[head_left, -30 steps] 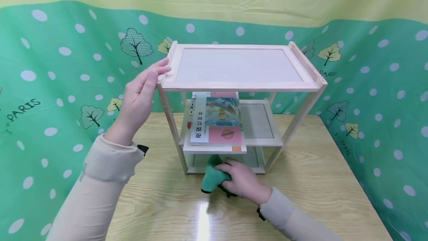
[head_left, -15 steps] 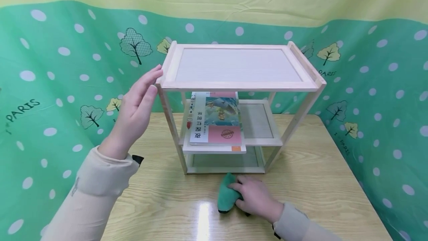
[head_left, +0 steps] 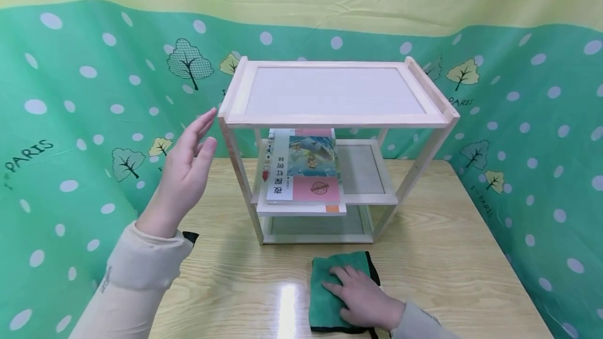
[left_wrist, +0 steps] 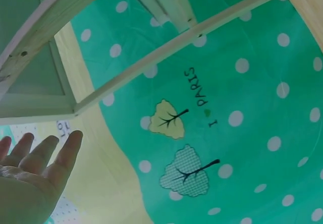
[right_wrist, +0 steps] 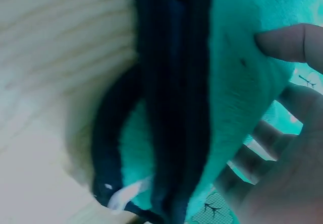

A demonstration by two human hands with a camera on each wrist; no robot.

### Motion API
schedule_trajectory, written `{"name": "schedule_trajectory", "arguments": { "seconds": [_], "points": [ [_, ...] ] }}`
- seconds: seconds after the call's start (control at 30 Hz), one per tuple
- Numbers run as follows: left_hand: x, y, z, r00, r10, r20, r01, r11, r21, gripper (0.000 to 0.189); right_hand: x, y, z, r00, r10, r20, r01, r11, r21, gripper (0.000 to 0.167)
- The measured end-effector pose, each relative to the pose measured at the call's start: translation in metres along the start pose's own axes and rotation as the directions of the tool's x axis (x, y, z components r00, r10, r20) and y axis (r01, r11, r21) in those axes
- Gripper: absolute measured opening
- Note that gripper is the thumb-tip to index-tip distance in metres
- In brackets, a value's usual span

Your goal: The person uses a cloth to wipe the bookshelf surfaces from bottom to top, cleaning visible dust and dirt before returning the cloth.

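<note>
A green cloth with black edging lies spread on the table in front of the shelf. My right hand rests on top of it with the fingers spread; in the right wrist view the thumb and fingers lie against the cloth. My left hand is held up, fingers extended, just off the front left corner of the small wooden shelf. The left wrist view shows that hand apart from the frame.
Two books, the upper one with a pink and blue cover, lie stacked on the middle tier and jut past its front edge. A wooden table carries the shelf. Behind hangs a green and yellow curtain.
The bunched cloth has come toward me and right from the shelf's bottom tier, and now lies flattened under my right hand. My left hand has let go of the shelf corner and dropped slightly.
</note>
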State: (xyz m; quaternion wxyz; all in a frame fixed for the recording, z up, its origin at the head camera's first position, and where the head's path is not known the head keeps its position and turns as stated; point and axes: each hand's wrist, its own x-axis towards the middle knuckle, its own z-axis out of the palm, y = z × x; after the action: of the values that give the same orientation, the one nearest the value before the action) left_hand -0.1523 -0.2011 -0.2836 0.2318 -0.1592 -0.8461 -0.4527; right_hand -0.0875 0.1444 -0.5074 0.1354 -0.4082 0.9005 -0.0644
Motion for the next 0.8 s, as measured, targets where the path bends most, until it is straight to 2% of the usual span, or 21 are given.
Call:
{"name": "schedule_trajectory", "arguments": {
  "seconds": [0.1, 0.23, 0.4, 0.5, 0.6, 0.7, 0.8],
  "points": [
    [-0.005, -0.004, 0.001, 1.0, -0.002, -0.002, 0.002, 0.999, 0.035, 0.048, 0.0, 0.0, 0.004, 0.999, 0.009, -0.035, -0.009, 1.0, 0.005, 0.06],
    [-0.011, -0.011, 0.004, 1.0, -0.016, -0.007, 0.016, 0.997, 0.071, 0.049, -0.001, -0.001, 0.004, 0.999, 0.013, -0.046, -0.013, 1.0, 0.019, 0.061],
    [-0.014, -0.02, 0.008, 1.0, 0.016, -0.014, -0.014, 0.991, 0.133, 0.049, 0.0, 0.001, -0.009, 0.997, 0.068, -0.02, -0.064, 0.983, 0.169, 0.063],
    [-0.015, -0.025, 0.008, 1.0, 0.026, -0.016, -0.023, 0.982, 0.185, 0.05, 0.003, 0.003, -0.022, 0.988, 0.123, -0.093, -0.095, 0.96, 0.263, 0.062],
    [-0.015, -0.029, 0.008, 1.0, 0.021, -0.011, -0.018, 0.971, 0.237, 0.051, 0.004, 0.007, -0.038, 0.961, 0.162, -0.226, -0.092, 0.953, 0.29, 0.058],
    [-0.017, -0.031, 0.007, 1.0, 0.022, -0.003, -0.02, 0.957, 0.291, 0.052, 0.001, 0.011, -0.059, 0.918, 0.186, -0.35, -0.082, 0.953, 0.293, 0.056],
    [-0.019, -0.031, 0.007, 1.0, 0.01, 0.009, -0.013, 0.941, 0.337, 0.053, -0.004, 0.015, -0.08, 0.873, 0.179, -0.455, -0.059, 0.963, 0.265, 0.056]
  ]
}}
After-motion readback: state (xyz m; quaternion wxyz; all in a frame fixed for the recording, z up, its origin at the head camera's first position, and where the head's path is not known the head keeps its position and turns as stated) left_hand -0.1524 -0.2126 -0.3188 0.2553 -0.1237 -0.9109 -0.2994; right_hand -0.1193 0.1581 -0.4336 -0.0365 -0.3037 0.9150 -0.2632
